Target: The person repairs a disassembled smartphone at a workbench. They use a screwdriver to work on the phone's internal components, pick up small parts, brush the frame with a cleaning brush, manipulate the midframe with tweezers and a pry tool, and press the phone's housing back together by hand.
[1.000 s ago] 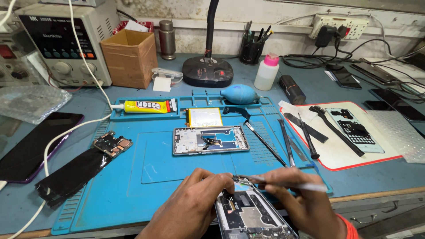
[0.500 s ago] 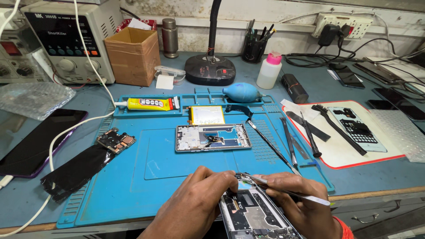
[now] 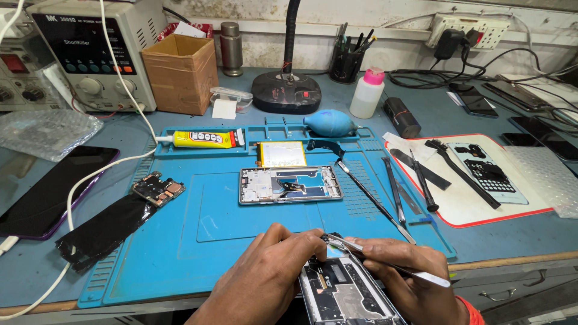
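Observation:
An opened phone (image 3: pixel 346 295) with its inner boards bare lies at the near edge of the blue work mat (image 3: pixel 229 235). My left hand (image 3: pixel 271 271) grips its left side and top corner. My right hand (image 3: pixel 409 280) holds metal tweezers (image 3: pixel 385 259) like a pen, the tips touching the phone's top end near my left fingertips. A second phone frame (image 3: pixel 290 184) lies in the middle of the mat, a yellow battery (image 3: pixel 282 154) just behind it.
A glue tube (image 3: pixel 205 139), blue dust blower (image 3: pixel 330 123) and several hand tools (image 3: pixel 397 192) lie on the mat. A circuit board on black film (image 3: pixel 120 210) and a dark phone (image 3: pixel 48 189) lie left. A power supply (image 3: pixel 90 51), cardboard box (image 3: pixel 179 72) and lamp base (image 3: pixel 286 91) stand behind.
The view has shifted slightly. My hands and the opened phone have stayed at the near edge, with the tweezers tilting a little lower against the phone's top end.

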Tool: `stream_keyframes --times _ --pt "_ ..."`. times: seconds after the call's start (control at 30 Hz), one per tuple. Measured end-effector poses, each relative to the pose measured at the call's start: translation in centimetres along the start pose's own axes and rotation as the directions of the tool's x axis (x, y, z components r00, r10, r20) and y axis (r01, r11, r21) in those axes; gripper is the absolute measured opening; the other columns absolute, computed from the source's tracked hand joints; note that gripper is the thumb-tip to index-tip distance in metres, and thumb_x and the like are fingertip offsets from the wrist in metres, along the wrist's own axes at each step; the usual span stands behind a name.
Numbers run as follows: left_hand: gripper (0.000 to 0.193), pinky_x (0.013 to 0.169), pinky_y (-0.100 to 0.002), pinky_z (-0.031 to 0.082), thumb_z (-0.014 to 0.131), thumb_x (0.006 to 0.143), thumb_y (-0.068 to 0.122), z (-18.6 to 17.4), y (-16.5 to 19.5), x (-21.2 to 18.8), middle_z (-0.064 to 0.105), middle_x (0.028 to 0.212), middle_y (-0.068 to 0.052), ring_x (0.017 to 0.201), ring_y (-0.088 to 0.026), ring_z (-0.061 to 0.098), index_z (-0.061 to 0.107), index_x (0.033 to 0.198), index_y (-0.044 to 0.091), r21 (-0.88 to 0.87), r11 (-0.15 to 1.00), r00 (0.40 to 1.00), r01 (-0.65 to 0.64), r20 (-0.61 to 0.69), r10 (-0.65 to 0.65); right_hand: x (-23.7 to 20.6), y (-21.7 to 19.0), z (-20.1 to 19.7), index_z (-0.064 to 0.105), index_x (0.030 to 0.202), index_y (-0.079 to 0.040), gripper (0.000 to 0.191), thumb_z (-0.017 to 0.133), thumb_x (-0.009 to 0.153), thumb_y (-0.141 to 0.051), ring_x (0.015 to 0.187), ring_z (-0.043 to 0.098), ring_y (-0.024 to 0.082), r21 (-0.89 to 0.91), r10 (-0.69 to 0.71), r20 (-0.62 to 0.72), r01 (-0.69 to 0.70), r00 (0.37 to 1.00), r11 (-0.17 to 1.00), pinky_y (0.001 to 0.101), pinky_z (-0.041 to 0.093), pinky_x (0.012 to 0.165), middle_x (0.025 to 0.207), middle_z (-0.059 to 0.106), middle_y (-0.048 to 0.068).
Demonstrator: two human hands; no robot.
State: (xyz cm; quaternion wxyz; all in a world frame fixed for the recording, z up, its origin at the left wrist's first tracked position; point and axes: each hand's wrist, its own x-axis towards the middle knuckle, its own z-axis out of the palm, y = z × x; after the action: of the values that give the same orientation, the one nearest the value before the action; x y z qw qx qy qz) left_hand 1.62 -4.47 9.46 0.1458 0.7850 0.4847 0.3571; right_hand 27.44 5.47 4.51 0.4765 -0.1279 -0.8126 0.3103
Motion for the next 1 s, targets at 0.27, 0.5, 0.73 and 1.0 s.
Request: stream_keyframes --times 0.27,0.5,0.73,1.0 --pt "0.034 0.092 -0.04 0.051 0.06 0.083 -0.005 0.0 0.3 0.0 0.071 0.129 -0.004 0.103 -0.028 0.06 0.063 0.113 0.01 0.014 1.0 1.0 -0.01 -0.023 0.01 0.8 -1.2 -0.1 0.071 0.115 0.0 0.025 0.071 0.091 0.004 0.114 0.079 0.033 -0.089 -0.03 0.059 0.035 0.998 0.995 0.0397 0.065 0.096 0.119 0.078 0.021" --pt "0.03 0.084 -0.04 0.052 0.068 0.087 0.007 -0.8 2.1 -0.3 0.063 0.094 -0.01 0.1 -0.027 0.061 0.066 0.114 0.02 0.033 0.981 0.981 0.191 -0.043 -0.19 1.0 -1.4 -0.2 0.071 0.113 0.0 0.022 0.069 0.091 0.003 0.103 0.082 0.025 -0.137 0.018 0.046 -0.011 0.999 0.991 0.0346 0.066 0.088 0.112 0.081 0.017" --pt "0.037 0.085 -0.041 0.05 0.067 0.083 0.003 -0.6 2.2 -0.1 0.066 0.097 -0.007 0.101 -0.028 0.061 0.065 0.115 0.02 0.09 0.984 0.986 0.153 -0.08 -0.146 1.6 -1.1 0.1 0.073 0.112 0.0 0.018 0.07 0.094 -0.004 0.086 0.082 0.025 -0.147 0.247 -0.01 -0.246 0.969 0.958 0.0332 0.067 0.073 0.103 0.081 0.015" --pt "0.039 0.097 -0.044 0.048 0.07 0.072 0.0 0.7 0.4 -1.0 0.065 0.138 -0.006 0.116 -0.03 0.06 0.066 0.109 0.011 0.304 0.942 0.977 -0.141 -0.109 0.181 2.9 -1.3 -0.3 0.06 0.118 -0.001 0.025 0.061 0.099 -0.017 0.104 0.079 0.031 0.324 0.394 -0.215 -0.316 0.894 0.892 0.0418 0.068 0.083 0.107 0.078 0.021"
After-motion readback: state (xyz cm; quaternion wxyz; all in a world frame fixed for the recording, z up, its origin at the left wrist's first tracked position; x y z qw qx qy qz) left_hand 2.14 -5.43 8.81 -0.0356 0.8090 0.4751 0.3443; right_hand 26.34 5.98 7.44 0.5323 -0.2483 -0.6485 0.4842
